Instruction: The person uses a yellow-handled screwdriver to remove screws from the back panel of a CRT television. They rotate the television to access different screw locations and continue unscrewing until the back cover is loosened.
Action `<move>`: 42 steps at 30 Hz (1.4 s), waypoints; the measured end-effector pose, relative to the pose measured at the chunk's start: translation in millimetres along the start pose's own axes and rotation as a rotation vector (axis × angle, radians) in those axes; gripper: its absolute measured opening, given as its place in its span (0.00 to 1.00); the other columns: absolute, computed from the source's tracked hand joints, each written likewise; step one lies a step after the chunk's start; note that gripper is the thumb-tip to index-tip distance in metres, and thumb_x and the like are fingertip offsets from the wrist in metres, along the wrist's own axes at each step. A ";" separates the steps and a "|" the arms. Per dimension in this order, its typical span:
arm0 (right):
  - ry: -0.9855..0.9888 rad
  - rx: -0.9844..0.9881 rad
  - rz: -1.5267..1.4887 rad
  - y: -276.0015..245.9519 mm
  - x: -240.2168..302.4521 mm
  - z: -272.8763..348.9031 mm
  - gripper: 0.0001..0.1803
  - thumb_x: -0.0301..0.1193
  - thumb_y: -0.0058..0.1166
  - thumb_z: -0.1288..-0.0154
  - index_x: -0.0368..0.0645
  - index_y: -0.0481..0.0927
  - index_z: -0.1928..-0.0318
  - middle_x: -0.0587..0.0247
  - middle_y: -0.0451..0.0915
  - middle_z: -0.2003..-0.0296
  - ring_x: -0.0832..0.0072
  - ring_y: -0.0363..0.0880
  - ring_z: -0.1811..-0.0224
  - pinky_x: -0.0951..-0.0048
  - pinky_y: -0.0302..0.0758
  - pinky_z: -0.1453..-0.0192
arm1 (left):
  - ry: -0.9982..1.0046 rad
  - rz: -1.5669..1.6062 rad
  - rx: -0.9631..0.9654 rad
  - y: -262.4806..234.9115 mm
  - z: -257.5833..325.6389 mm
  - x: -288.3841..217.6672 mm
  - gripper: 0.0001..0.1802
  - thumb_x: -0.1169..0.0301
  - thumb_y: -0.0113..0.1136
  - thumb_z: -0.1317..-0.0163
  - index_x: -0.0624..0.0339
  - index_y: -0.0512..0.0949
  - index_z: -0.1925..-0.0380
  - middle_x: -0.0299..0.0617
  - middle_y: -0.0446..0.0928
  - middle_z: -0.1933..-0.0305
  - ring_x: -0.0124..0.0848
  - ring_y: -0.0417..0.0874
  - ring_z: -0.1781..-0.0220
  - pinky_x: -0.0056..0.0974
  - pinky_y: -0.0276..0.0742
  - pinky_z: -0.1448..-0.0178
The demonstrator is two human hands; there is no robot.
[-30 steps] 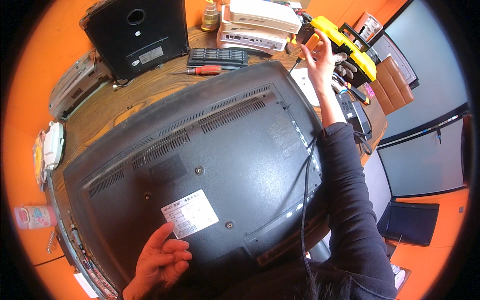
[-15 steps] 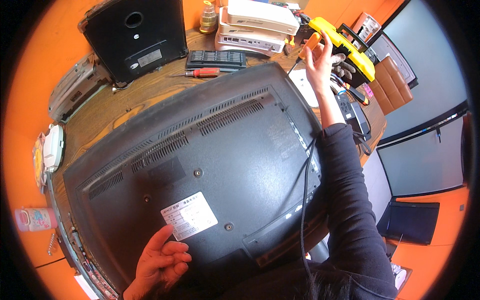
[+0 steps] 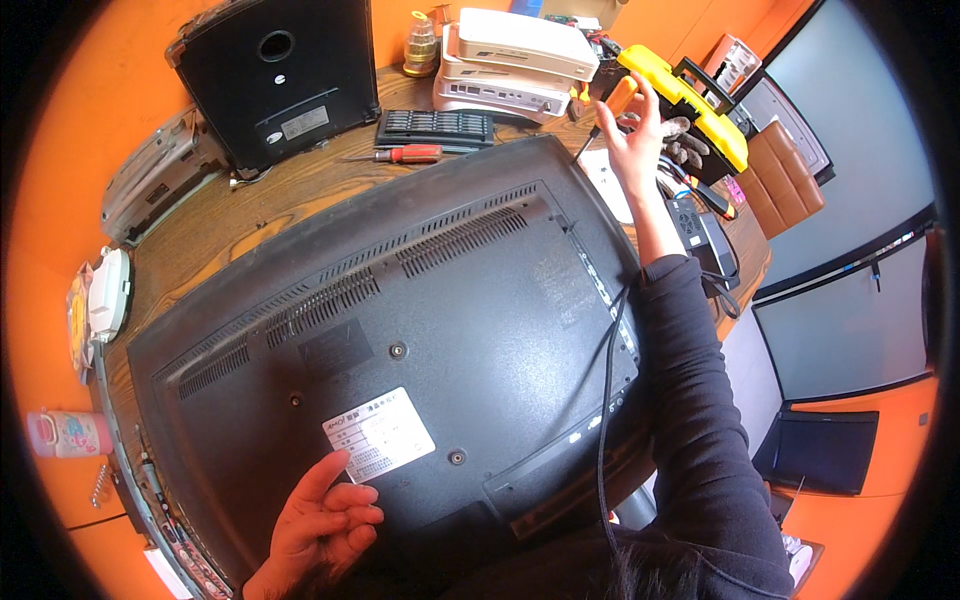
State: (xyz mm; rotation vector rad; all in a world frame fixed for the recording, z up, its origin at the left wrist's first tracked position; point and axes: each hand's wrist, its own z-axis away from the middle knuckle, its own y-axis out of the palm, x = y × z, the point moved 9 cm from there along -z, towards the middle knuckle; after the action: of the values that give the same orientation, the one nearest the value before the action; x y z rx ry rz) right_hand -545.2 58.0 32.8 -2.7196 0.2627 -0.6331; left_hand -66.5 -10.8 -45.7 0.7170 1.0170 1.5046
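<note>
A large black flat-screen television lies with its back up, its white label facing me. Over the label's lower edge hovers my left hand, empty, with the index finger stretched out and the others loosely curled. At the far right my right hand has its thumb and fingers around the orange handle of a screwdriver. The screwdriver's dark shaft slants down to the television's far right corner; its tip is hard to make out. A black cable runs over the television's right side.
Beyond the television are a red screwdriver, a bit set, stacked white boxes and a black speaker-like box. A yellow toolbox with gloves stands beyond my right hand. The wooden table shows along the far side.
My right hand has shifted slightly down and its fingers look more spread around the screwdriver handle. The left hand has stayed over the label. The whole view has tilted a little.
</note>
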 end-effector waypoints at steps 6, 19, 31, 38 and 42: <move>0.184 0.021 -0.257 2.6 -19.2 1.8 0.30 0.24 0.50 0.40 0.44 0.53 0.40 0.54 0.78 0.61 0.71 0.78 0.58 0.74 0.74 0.55 | 0.033 -0.024 0.037 0.0 0.3 -3.6 0.31 0.88 0.36 0.41 0.53 0.57 0.38 0.54 0.72 0.49 0.42 0.77 0.49 0.41 0.77 0.49; 0.134 -0.077 -0.308 -2.9 -12.9 -0.6 0.24 0.28 0.57 0.43 0.44 0.66 0.45 0.57 0.76 0.60 0.75 0.76 0.62 0.74 0.74 0.59 | 0.011 0.009 -0.069 -4.4 1.6 -1.6 0.32 0.89 0.40 0.46 0.56 0.60 0.40 0.57 0.73 0.52 0.45 0.79 0.54 0.42 0.79 0.55; 0.054 -0.088 0.027 -10.8 -1.4 -1.9 0.24 0.28 0.56 0.42 0.44 0.66 0.45 0.62 0.77 0.67 0.78 0.75 0.66 0.78 0.74 0.64 | -0.027 0.005 0.034 -0.6 0.3 -0.3 0.30 0.88 0.37 0.41 0.53 0.58 0.38 0.55 0.72 0.49 0.43 0.76 0.48 0.44 0.76 0.47; 0.049 -0.135 0.007 -15.9 -1.1 -1.9 0.24 0.28 0.56 0.42 0.44 0.66 0.45 0.61 0.78 0.65 0.76 0.76 0.63 0.77 0.74 0.64 | -0.026 -0.014 -0.004 -4.3 1.9 -0.8 0.30 0.88 0.37 0.41 0.53 0.59 0.39 0.55 0.72 0.50 0.42 0.77 0.49 0.43 0.77 0.49; -0.053 -0.136 0.203 -15.7 10.1 -1.3 0.22 0.27 0.55 0.41 0.43 0.66 0.46 0.61 0.78 0.63 0.75 0.77 0.62 0.78 0.74 0.63 | 0.021 -0.003 0.036 -5.0 0.0 -3.2 0.30 0.89 0.37 0.41 0.53 0.59 0.39 0.55 0.72 0.50 0.42 0.77 0.49 0.43 0.77 0.49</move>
State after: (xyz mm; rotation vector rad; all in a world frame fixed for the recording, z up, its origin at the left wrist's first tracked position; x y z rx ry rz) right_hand -535.2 69.7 43.6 -2.7840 0.5789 -0.5018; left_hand -63.6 -13.9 -49.9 0.7260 1.0627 1.4975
